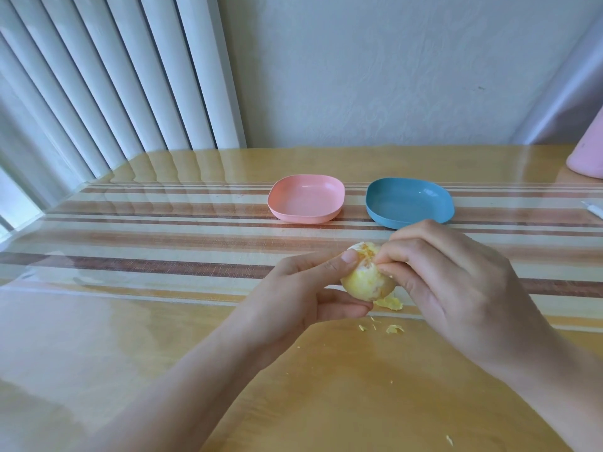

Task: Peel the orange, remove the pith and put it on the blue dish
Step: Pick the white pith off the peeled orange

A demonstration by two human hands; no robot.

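Note:
A small orange (362,278), partly peeled with pale pith showing, is held above the table's middle. My left hand (303,288) grips it from the left, thumb on top and fingers underneath. My right hand (456,275) comes from the right, and its thumb and fingertips pinch peel or pith at the fruit's top right. A loose flap of peel (390,302) hangs under the orange. The blue dish (409,202) sits empty beyond my right hand.
An empty pink dish (306,198) stands left of the blue one. Small peel scraps (393,328) lie on the glossy table below the orange. A pink object (585,158) sits at the far right edge, a white item (594,209) in front of it.

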